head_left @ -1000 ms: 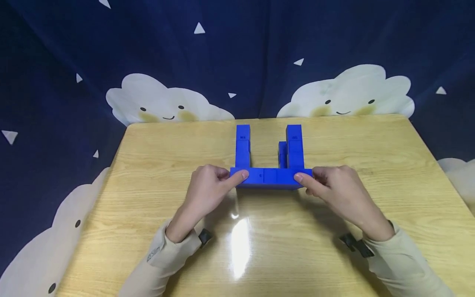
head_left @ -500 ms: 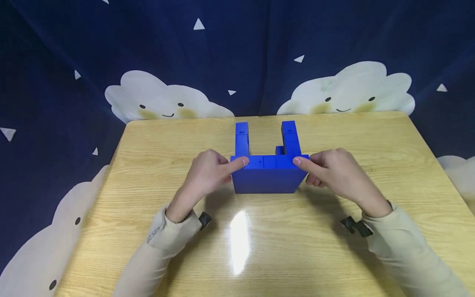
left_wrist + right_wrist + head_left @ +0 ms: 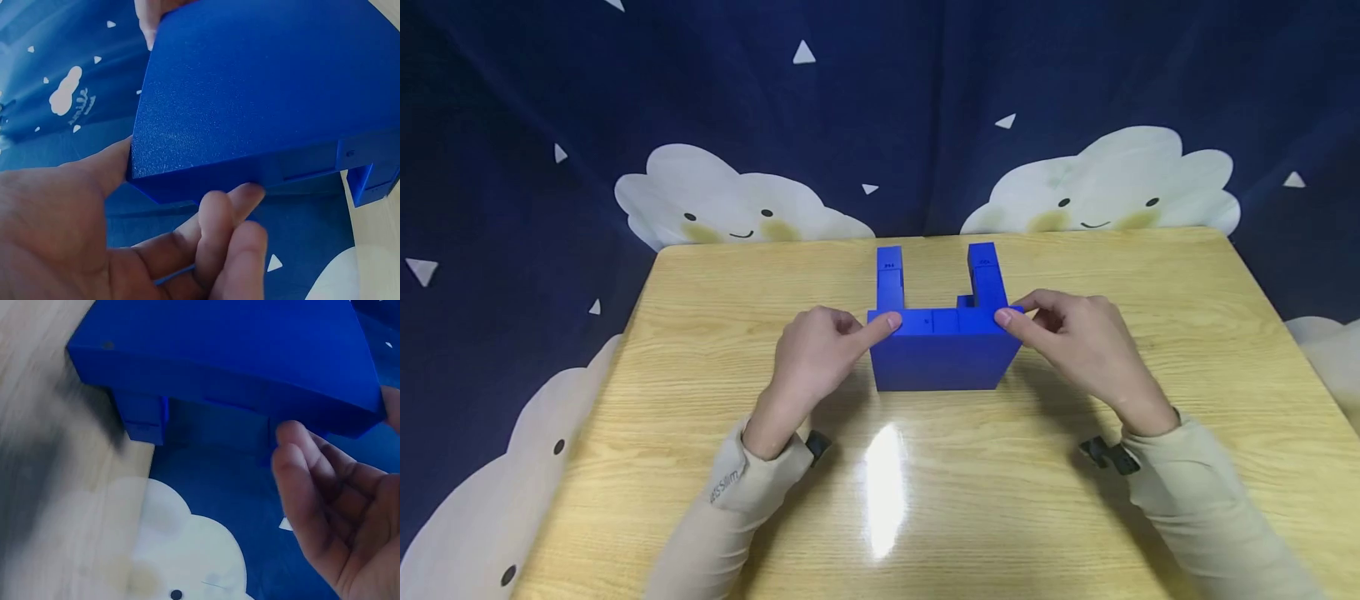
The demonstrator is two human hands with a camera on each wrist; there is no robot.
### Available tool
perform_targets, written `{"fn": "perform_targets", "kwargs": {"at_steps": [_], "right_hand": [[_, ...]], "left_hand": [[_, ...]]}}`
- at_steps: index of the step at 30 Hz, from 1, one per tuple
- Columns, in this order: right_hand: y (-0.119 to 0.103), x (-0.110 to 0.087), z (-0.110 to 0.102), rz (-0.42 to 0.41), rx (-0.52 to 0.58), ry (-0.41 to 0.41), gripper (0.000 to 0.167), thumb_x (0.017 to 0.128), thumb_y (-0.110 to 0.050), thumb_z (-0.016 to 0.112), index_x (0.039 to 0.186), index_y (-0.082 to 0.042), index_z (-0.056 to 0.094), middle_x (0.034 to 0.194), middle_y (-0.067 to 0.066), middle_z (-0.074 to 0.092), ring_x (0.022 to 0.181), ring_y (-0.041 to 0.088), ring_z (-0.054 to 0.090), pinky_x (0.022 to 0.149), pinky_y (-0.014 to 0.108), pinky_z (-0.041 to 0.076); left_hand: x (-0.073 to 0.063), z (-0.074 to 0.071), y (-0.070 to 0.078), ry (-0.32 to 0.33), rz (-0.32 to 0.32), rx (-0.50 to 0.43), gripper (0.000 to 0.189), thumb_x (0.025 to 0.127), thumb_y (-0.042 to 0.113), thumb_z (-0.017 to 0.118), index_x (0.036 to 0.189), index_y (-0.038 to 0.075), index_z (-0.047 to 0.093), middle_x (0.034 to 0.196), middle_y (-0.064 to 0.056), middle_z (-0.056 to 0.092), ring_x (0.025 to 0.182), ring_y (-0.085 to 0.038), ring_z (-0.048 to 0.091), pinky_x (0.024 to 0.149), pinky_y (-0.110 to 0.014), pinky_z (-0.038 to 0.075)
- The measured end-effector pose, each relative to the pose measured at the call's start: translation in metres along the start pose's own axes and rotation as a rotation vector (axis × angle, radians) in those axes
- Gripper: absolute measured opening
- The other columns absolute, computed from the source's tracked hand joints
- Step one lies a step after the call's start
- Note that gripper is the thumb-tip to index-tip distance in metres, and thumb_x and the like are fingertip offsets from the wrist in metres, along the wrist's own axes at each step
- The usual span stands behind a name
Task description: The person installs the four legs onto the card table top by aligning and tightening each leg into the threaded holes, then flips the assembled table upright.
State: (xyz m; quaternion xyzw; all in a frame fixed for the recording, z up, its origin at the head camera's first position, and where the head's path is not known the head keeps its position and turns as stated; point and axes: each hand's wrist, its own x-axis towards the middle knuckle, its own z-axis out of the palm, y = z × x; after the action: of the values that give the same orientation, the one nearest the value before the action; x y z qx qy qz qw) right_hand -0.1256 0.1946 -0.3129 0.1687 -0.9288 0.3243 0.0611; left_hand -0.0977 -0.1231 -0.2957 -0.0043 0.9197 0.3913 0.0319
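Note:
A blue block-like piece [image 3: 942,362] has one broad flat face turned toward me and blocky arms sticking out behind, with small dark marks on top. My left hand [image 3: 816,354] pinches its upper left corner, thumb on the top edge. At the upper right corner, my right hand [image 3: 1078,346] pinches it the same way. In the left wrist view, the left fingers [image 3: 219,231] curl along the side of the blue piece. The right fingers [image 3: 306,462] reach past its edge in the right wrist view. Whether its lower edge rests on the table cannot be told.
The light wooden table [image 3: 700,350] lies under both arms. Behind it hangs a dark blue curtain [image 3: 880,108] with white triangles and smiling clouds. A bright glare spot [image 3: 885,492] shows on the tabletop in front of the piece.
The blue piece has tilted up, so its broad front face now shows. Both hands have moved slightly farther from me with it. In the last half second the right fingers have shifted at the corner.

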Motion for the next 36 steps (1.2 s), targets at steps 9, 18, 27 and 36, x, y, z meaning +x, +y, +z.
{"fn": "perform_targets", "kwargs": {"at_steps": [9,18,27,36], "right_hand": [[0.004,0.005,0.008,0.012,0.095,0.051,0.035,0.107,-0.047,0.07,0.097,-0.015,0.081,0.068,0.0,0.062,0.064,0.02,0.056,0.059,0.033,0.04],[0.025,-0.007,0.017,-0.005,0.323,-0.007,0.028,0.113,-0.031,0.064,0.114,-0.007,0.078,0.085,0.01,0.071,0.073,0.024,0.067,0.065,0.026,0.051],[0.055,-0.021,0.048,-0.001,0.314,-0.155,0.02,0.1,-0.025,0.084,0.097,-0.009,0.072,0.079,0.003,0.07,0.064,0.02,0.061,0.056,0.029,0.047],[0.052,-0.02,0.054,0.005,0.284,-0.18,0.022,0.101,-0.021,0.083,0.109,-0.002,0.075,0.08,0.001,0.071,0.067,0.018,0.061,0.061,0.03,0.049]], "left_hand": [[0.006,0.008,-0.002,0.123,0.054,-0.011,0.062,0.096,0.062,0.075,0.062,0.016,0.052,0.058,0.008,0.039,0.055,-0.016,0.038,0.056,-0.034,0.025],[0.008,0.01,-0.027,0.03,0.125,-0.152,0.042,0.098,0.045,0.082,0.108,0.004,0.079,0.083,-0.002,0.064,0.08,-0.022,0.061,0.071,-0.037,0.046],[0.019,0.037,-0.074,-0.114,0.267,-0.295,0.036,0.088,0.011,0.093,0.117,-0.003,0.077,0.113,-0.012,0.067,0.107,-0.031,0.068,0.092,-0.041,0.06],[0.02,0.044,-0.08,-0.067,0.329,-0.275,0.026,0.088,0.011,0.094,0.105,0.0,0.079,0.103,-0.007,0.068,0.096,-0.026,0.068,0.084,-0.038,0.059]]}}
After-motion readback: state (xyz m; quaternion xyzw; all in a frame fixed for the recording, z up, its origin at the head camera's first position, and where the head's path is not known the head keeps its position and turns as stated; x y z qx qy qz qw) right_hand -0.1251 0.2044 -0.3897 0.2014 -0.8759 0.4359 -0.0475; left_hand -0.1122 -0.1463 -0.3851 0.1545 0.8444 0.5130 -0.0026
